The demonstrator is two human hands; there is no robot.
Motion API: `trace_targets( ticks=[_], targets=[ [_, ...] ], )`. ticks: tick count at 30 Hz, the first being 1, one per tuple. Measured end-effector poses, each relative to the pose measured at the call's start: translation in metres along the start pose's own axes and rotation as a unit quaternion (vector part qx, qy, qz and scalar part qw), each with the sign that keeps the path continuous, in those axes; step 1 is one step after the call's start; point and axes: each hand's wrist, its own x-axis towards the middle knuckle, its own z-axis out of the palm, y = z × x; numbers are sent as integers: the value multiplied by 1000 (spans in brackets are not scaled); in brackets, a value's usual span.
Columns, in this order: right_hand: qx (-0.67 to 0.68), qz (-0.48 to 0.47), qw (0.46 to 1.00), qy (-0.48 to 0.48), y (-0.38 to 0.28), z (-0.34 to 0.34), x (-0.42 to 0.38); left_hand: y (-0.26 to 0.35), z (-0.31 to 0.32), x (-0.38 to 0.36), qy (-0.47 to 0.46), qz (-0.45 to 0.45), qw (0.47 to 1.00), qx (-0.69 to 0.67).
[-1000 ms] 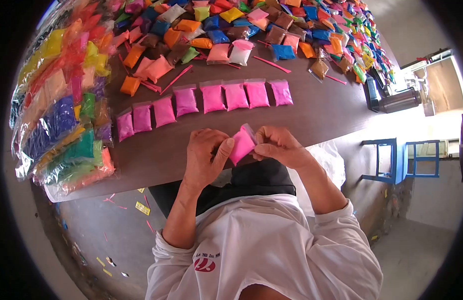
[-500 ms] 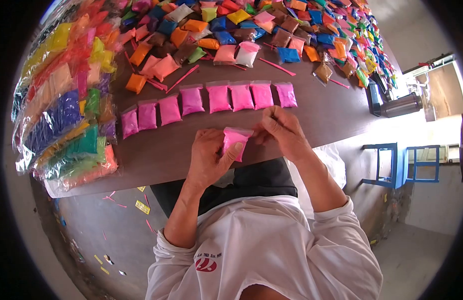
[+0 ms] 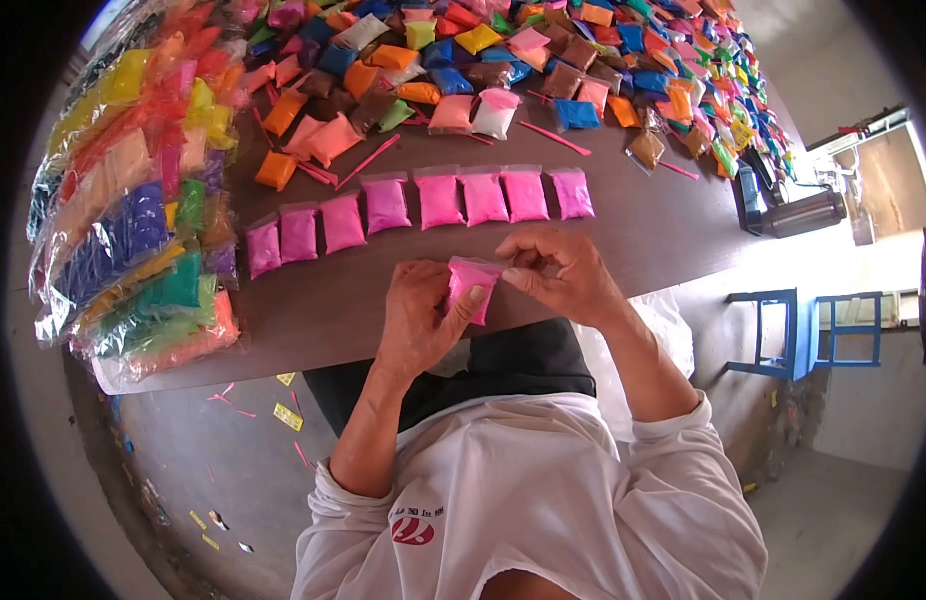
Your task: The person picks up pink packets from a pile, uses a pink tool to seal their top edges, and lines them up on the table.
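Note:
My left hand [image 3: 420,312] is closed around a small clear bag of bright pink clay-like material [image 3: 472,283], its thumb pressed over the front. The bag is upright near the table's front edge, its clear top strip facing away from me. At the top right corner of that bag, my right hand [image 3: 561,272] has its thumb and forefinger curled in a pinch on the strip. Beyond both hands lies a row of several similar pink bags [image 3: 440,200], with a purplish-pink bag [image 3: 571,194] at its right end.
A heap of small coloured bags [image 3: 463,75] covers the far side of the brown table [image 3: 643,225]. Larger clear packs [image 3: 133,220] are stacked at left. Pink plastic strips [image 3: 368,160] lie before the heap. A metal flask [image 3: 803,213] and a blue stool [image 3: 801,333] are at right.
My right hand has moved slightly left, and its thumb and forefinger have come onto the corner of the held bag. My left hand keeps its hold.

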Motion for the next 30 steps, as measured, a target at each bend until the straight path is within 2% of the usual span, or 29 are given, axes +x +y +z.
trace_targets(
  ticks=[3,6,9,12,15,18,22,24,27,29,30],
  targets=[
    [-20,11,1000,-16,1,1,1,3,-3,1,-24,-14,1000,9],
    [-12,73,997,-8,4,3,2,7,-1,5,20,27,999,11],
    [98,263,953,-111,-3,12,0,6,-2,0,-7,-8,1000,-3],
    [256,222,941,-30,8,41,-15,3,2,-1,28,5,999,-25],
    [203,77,976,26,6,57,-25,-3,1,-4,18,-16,1000,-20],
    [103,64,992,42,15,60,-35,1,4,-1,26,-3,1000,-10],
    [83,70,992,70,8,59,-30,12,1,3,1,-10,999,35],
    [-15,66,989,135,11,49,-31,12,1,1,1,-12,998,61],
    [-116,73,951,276,22,-3,-25,10,2,2,10,5,999,30],
    [-166,83,933,307,33,-55,-27,10,5,1,26,-2,999,32],
    [-181,126,931,289,35,-77,-27,10,7,1,32,-4,999,33]
  ],
)
